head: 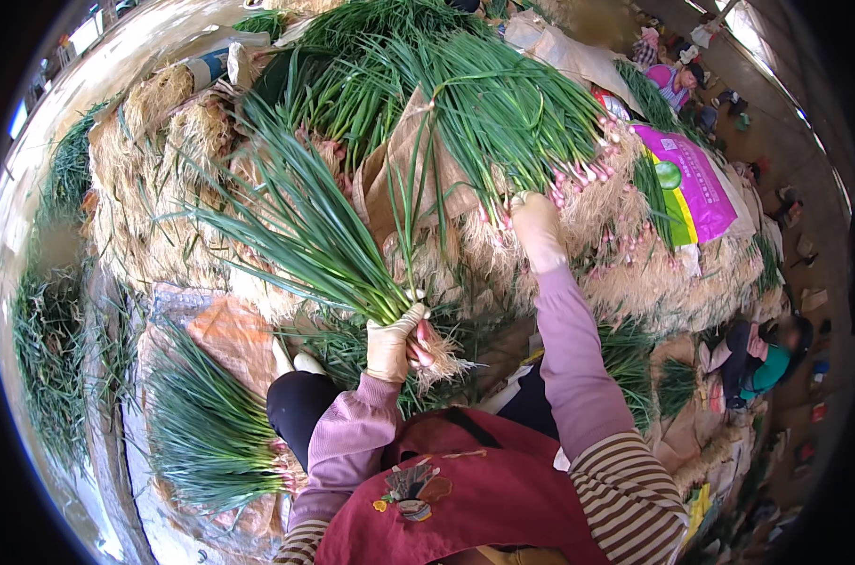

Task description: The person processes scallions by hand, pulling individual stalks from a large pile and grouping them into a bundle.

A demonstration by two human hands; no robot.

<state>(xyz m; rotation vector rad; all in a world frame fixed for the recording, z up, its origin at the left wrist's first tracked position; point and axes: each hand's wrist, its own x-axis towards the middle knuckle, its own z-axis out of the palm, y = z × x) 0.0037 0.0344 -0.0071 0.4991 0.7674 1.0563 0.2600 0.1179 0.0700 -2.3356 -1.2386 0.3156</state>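
Observation:
A bunch of green-leaved alliums (328,247), like scallions with pinkish bulbs and pale roots, is gripped near its base by my gloved left hand (392,346). Its leaves fan out to the upper left, and the roots hang out on the right of the fist. My gloved right hand (535,220) reaches forward to the bulb ends of a large heap of the same plants (519,106). Its fingers touch the stems at the heap's near edge. Whether they close around a stem is hidden by the back of the hand.
A second pile of plants (208,424) lies on orange woven sacking (233,325) at my left. Root-covered bundles (166,183) form a bank ahead. A purple printed bag (692,187) lies to the right. Other people, one in a green top (765,371), sit along the right side.

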